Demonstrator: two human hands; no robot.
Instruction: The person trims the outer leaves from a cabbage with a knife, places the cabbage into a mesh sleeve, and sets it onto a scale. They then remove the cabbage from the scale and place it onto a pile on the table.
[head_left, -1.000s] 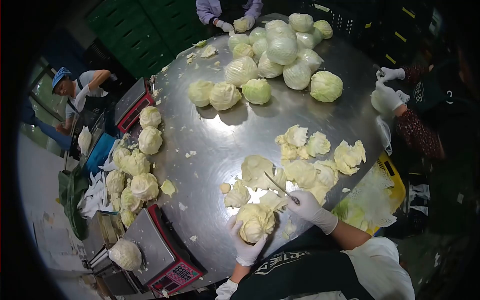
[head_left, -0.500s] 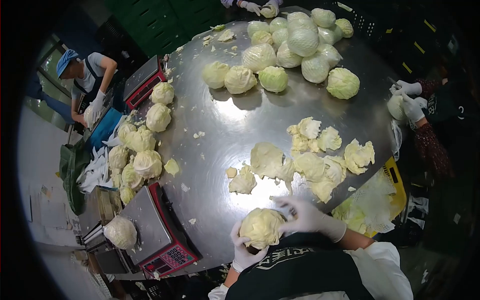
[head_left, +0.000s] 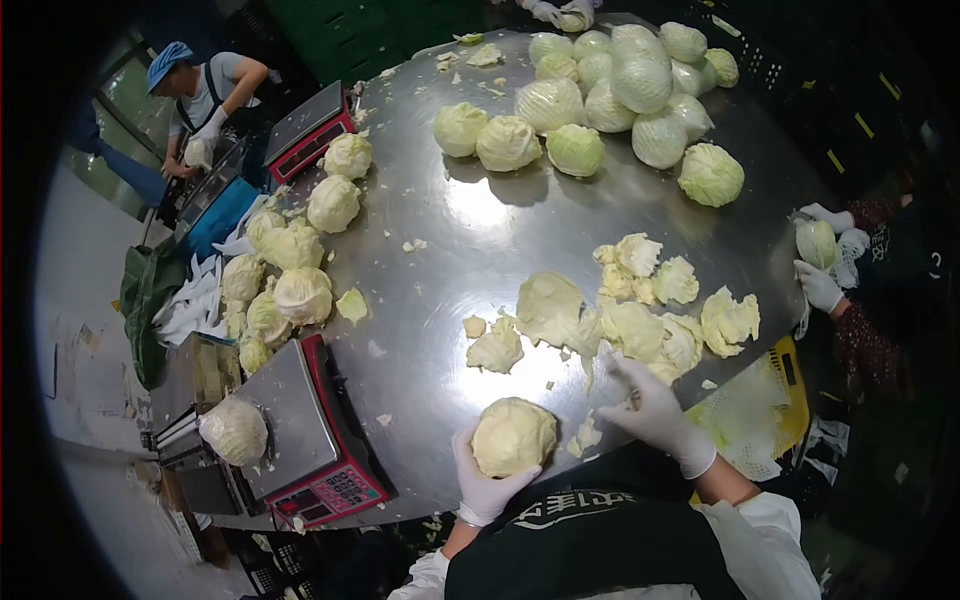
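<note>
My left hand (head_left: 486,490), in a white glove, is closed round the left and lower side of a pale trimmed cabbage (head_left: 514,437) on the near edge of the steel table. My gloved right hand (head_left: 655,412) is off to the right, apart from the cabbage. Its fingers are partly curled, and a small dark thing shows in the palm that I cannot make out. Small leaf scraps (head_left: 584,437) lie between my hands. Beyond them spread loose outer leaves (head_left: 640,333) and a cut stem piece (head_left: 474,327).
Wrapped cabbages (head_left: 640,82) are heaped at the far side of the steel table (head_left: 430,300). More cabbages (head_left: 302,296) line the left edge by two red scales (head_left: 325,480). A yellow crate (head_left: 793,390) stands at right. Co-workers' gloved hands (head_left: 822,288) handle cabbages around the table.
My right hand has moved right, off the cabbage, and leaf scraps now lie beside it. My left hand still holds the cabbage, which is turned. The whole view has shifted slightly.
</note>
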